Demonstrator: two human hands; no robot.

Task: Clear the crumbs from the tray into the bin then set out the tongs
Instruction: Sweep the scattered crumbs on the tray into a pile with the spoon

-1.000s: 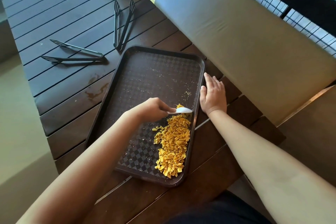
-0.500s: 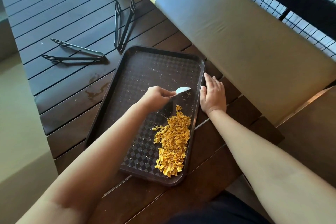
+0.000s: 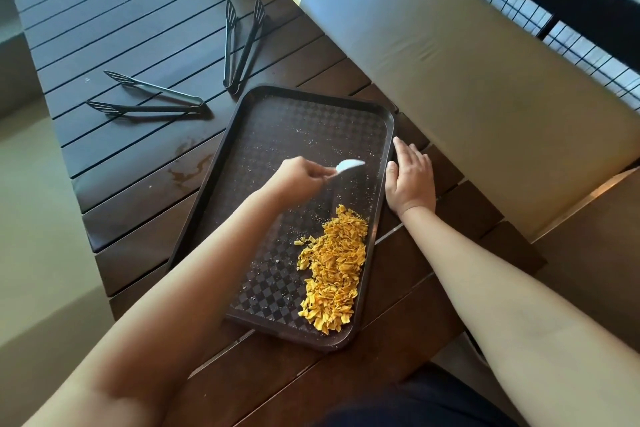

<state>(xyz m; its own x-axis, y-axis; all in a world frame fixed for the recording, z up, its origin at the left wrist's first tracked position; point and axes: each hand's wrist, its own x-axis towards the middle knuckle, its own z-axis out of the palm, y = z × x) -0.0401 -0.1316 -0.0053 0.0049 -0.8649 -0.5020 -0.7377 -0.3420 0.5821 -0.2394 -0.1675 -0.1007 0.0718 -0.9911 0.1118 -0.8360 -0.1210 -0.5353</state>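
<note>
A dark brown tray (image 3: 277, 121) with a checkered floor lies on the slatted table. A heap of yellow crumbs (image 3: 334, 267) sits along its right side, toward the near corner; fine specks dot the rest. My left hand (image 3: 299, 177) is over the tray's middle, gripping a small white scraper (image 3: 349, 166) whose blade is lifted above the pile's far end. My right hand (image 3: 412, 177) lies flat on the table, its thumb against the tray's right rim. Two black tongs lie beyond the tray: one pair (image 3: 152, 102) to the left, the other pair (image 3: 242, 42) at the back. No bin is in view.
The dark wooden slat table (image 3: 131, 28) has a wet stain (image 3: 187, 166) left of the tray. A beige cushioned bench (image 3: 467, 73) runs along the right, with a black grille behind it. A beige floor lies to the left.
My left hand lifted the scraper off the pile's far end and carried it farther up the tray. The crumb heap, tongs and right hand stayed put.
</note>
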